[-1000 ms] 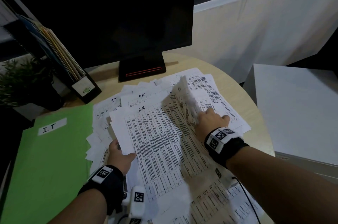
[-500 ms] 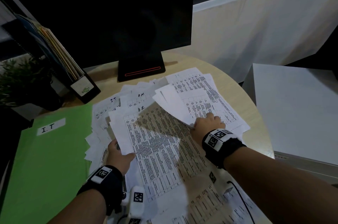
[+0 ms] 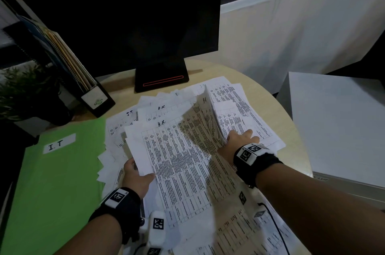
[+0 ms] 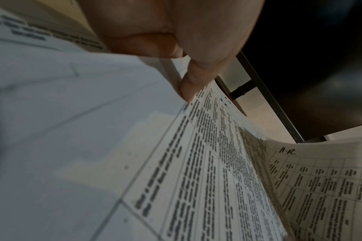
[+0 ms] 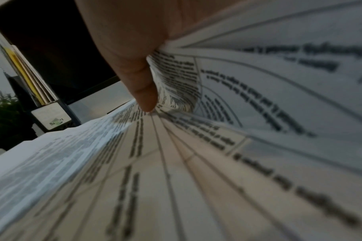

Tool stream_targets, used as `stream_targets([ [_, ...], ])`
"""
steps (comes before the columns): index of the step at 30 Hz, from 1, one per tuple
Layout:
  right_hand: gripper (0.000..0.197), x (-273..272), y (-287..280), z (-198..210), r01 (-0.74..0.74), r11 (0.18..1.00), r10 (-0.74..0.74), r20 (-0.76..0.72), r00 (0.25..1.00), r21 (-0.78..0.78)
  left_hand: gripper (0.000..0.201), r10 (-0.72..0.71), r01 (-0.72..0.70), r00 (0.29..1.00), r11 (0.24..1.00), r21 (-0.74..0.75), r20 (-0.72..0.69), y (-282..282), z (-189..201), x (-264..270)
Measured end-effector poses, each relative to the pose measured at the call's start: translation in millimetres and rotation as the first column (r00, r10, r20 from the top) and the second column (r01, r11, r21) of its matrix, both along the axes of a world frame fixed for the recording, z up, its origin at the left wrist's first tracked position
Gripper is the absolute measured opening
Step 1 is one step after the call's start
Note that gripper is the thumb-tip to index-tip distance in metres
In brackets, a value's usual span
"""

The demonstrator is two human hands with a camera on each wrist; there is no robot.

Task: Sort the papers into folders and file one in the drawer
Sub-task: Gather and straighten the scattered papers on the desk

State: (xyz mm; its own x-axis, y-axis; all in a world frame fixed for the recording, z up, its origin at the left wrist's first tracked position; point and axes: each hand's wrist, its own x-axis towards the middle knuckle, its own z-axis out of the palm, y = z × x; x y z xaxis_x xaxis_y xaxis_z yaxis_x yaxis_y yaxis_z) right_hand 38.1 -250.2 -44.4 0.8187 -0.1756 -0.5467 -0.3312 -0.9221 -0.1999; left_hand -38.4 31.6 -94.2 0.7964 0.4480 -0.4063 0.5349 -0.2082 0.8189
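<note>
Printed text on the papers [image 3: 187,161] is too small and blurred to read; only the handwritten "H.R." and "I.T" headers are legible. Both wrist views are mostly filled by blurred paper close to the lens. Left hand [image 3: 136,177] fingers are hidden under the sheets in the head view; right hand [image 3: 237,140] fingers are partly covered by the page it lifts. Bottom of the pile is cut off by the lower frame edge. No drawer can be made out.

Left hand: low centre-left of frame, thumb on top, pinching the left edge of the top "H.R." sheet [image 3: 166,150]. Left wrist view shows the thumb tip [image 4: 188,88] pressed on the paper margin.

Right hand: centre-right, knuckles up, gripping a raised page [image 3: 206,117] that stands nearly on edge, curved. Right wrist view shows the thumb [image 5: 142,91] against a curled paper edge.

Papers: thin white sheets, printed grid tables, fanned loosely across the middle of a round light-wood table [image 3: 291,129]. Green folder [image 3: 54,181], matte, flat, white "I.T" label, lower left, touching the pile. Black monitor [image 3: 125,15] top centre. Black file holder [image 3: 83,79] with upright folders and a plant [image 3: 23,92] at upper left. White cabinet [image 3: 337,121] at right.
</note>
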Motion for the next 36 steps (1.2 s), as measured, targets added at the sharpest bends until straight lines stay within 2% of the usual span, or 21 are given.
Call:
stream_targets([
  [3, 0.056, 0.3, -2.0, -1.3, -0.019, 1.000, 0.019, -0.024, 1.000, -0.013, 0.072, 0.001, -0.001, 1.000, 1.000, -0.005, 0.014, -2.9, 2.7, -0.5],
  [8, 0.047, -0.7, -4.1, 1.4, -0.020, 1.000, 0.020, -0.028, 0.999, -0.008, 0.070, -0.009, 0.009, 1.000, 1.000, 0.007, -0.005, -0.1, -0.1, 0.3],
  [13, 0.049, 2.9, -15.1, 7.2, 0.013, 1.000, -0.013, -0.046, 0.999, -0.005, 0.074, 0.002, -0.002, 1.000, 1.000, 0.005, 0.005, -3.9, 4.0, -0.7],
  [17, 0.044, 2.7, -16.6, 7.5, 0.032, 0.999, -0.032, 0.024, 0.999, 0.009, 0.074, 0.002, -0.002, 1.000, 1.000, 0.004, 0.004, -3.7, 4.5, -1.0],
  [23, 0.024, -2.0, -1.9, 13.5, -0.114, 0.984, 0.086, 0.194, 0.977, 0.135, 0.074, -0.001, 0.001, 1.000, 1.000, 0.001, 0.004, -6.4, 7.7, -1.6],
  [27, 0.029, -11.2, 16.9, 18.0, -0.300, 0.935, 0.228, 0.324, 0.918, 0.191, 0.074, 0.000, 0.000, 1.000, 1.000, 0.025, 0.006, -10.3, 13.0, -1.0],
  [31, 0.069, -19.3, 24.3, 20.1, -0.415, 0.883, 0.331, 0.332, 0.883, 0.222, 0.075, 0.002, -0.002, 1.000, 1.000, 0.017, -0.005, -11.7, 16.2, -1.7],
  [34, 0.075, -19.4, 21.0, 17.0, -0.328, 0.906, 0.249, 0.291, 0.924, 0.266, 0.076, 0.009, -0.009, 1.000, 1.000, 0.006, -0.002, -12.1, 18.3, -2.6],
  [36, 0.054, -10.7, 14.1, 14.8, -0.227, 0.936, 0.175, 0.205, 0.963, 0.268, 0.075, 0.000, 0.000, 1.000, 1.000, 0.008, 0.007, -13.3, 19.5, -3.2],
])
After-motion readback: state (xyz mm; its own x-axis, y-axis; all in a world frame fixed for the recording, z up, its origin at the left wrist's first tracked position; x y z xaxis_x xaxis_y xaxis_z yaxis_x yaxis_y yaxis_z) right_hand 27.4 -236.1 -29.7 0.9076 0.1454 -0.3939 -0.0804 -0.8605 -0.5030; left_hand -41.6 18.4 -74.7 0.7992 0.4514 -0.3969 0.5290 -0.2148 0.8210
